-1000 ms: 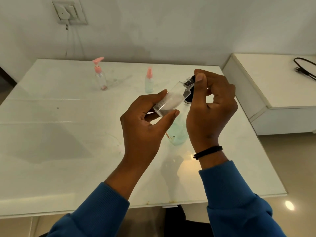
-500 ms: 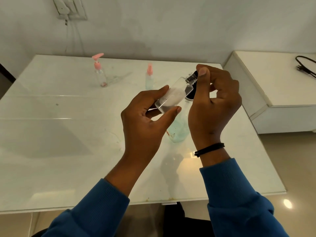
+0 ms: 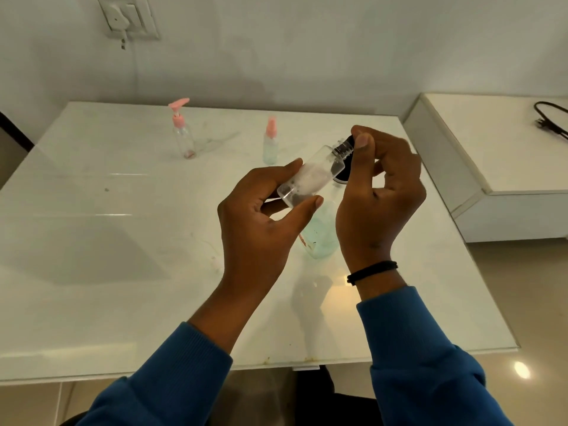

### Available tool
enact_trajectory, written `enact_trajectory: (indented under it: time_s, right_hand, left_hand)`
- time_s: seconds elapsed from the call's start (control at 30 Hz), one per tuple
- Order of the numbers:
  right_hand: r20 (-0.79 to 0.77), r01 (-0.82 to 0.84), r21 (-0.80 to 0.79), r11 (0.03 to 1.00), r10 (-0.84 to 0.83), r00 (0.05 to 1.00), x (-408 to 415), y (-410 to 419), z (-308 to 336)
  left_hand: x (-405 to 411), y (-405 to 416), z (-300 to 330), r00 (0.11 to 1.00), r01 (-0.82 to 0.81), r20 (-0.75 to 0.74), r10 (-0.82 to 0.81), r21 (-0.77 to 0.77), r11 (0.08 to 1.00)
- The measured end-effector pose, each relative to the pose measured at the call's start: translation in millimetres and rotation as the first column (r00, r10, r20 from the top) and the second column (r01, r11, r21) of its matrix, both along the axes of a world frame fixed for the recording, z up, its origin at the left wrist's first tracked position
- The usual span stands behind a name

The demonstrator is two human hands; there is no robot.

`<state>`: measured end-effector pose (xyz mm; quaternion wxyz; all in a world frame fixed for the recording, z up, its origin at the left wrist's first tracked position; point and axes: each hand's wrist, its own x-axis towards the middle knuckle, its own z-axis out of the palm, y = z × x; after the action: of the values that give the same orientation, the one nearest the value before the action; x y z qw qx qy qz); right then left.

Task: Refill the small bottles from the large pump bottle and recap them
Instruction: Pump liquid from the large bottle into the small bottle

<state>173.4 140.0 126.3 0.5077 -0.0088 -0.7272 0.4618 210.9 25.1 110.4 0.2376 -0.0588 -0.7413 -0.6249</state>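
The table [image 3: 92, 241] has a glossy white top, smooth as glass, mirroring the light. The small bottle [image 3: 310, 176] is clear plastic, frosted white inside, with a shiny black cap [image 3: 349, 139]. Two further bottles [image 3: 183, 139] [image 3: 270, 146] are transparent plastic with matt pink tops. The sleeves [image 3: 415, 348] are ribbed blue knit cloth.

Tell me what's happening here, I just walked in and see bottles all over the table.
A person is holding a small clear bottle tilted in the left hand, while the right hand grips its black cap at the neck; the threads show, so the cap is not fully on. A large greenish bottle stands on the table right behind the hands. Two small bottles with pink tops, a pump bottle and a spray bottle, stand farther back.
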Motion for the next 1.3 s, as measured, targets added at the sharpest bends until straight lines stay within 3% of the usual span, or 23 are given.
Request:
enact_trajectory:
  time_s: [0.57, 1.3]
  right_hand:
    - [0.004, -0.026, -0.024, 0.999, 0.026, 1.000, -1, 3, 3]
    - [0.026, -0.013, 0.071, 0.997, 0.011, 1.000, -1, 10, -1]
  left_hand:
    - [1, 0, 0, 1.000, 0.005, 0.005, -0.005, 0.027, 1.000]
    - [1, 0, -3, 1.000, 0.000, 0.007, 0.000, 0.022, 1.000]
